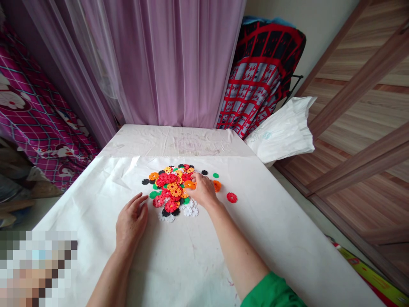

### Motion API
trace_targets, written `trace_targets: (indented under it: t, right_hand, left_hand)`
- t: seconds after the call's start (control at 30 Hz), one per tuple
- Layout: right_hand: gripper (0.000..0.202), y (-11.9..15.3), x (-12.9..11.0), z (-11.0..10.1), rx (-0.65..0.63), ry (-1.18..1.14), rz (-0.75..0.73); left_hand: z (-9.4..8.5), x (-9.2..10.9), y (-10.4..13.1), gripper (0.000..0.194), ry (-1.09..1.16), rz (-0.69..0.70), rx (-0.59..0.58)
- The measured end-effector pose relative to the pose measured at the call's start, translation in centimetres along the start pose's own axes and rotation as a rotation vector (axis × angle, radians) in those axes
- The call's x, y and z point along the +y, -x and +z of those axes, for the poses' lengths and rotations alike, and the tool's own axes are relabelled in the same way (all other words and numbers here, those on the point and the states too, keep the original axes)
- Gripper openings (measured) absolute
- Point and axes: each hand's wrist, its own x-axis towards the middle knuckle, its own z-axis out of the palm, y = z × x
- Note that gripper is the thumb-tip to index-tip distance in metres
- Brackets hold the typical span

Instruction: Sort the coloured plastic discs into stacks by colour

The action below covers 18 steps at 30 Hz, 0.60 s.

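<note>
A heap of flower-shaped plastic discs (174,187) in red, orange, yellow, green, black and white lies on the white-covered table (179,264). At the heap's right side is my right hand (204,190), its thumb and fingers closed around an orange disc (190,184). The fingertips are partly hidden by the hand. My left hand (131,219) rests left of the heap with loosely bent fingers apart and nothing in them. A green disc (155,194) is nearest to it.
A red disc (232,197) and a small green disc (216,175) lie apart to the right. A white bag (284,130) stands beyond the table's right edge. Purple curtains (172,64) hang behind the table. A pixelated patch covers the lower left.
</note>
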Motion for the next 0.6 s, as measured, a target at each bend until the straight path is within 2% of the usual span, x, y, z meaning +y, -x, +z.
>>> trace_targets:
  t: [0.17, 0.3, 0.4, 0.6]
  right_hand:
    - [0.044, 0.6, 4.5, -2.3, 0.153, 0.028, 0.109]
    - [0.041, 0.8, 7.7, -3.2, 0.190, 0.079, 0.170]
    - [0.041, 0.8, 8.6, -3.3, 0.190, 0.103, 0.159]
    - [0.040, 0.6, 8.2, -2.9, 0.170, 0.112, 0.157]
  left_hand:
    - [0.1, -0.2, 0.0, 0.034, -0.003, 0.014, 0.003]
    - [0.1, -0.2, -0.1, 0.035, -0.018, 0.032, -0.007]
    - [0.0, -0.1, -0.1, 0.035, -0.027, 0.033, -0.008]
    - [-0.2, 0.1, -0.1, 0.036, -0.042, 0.021, -0.017]
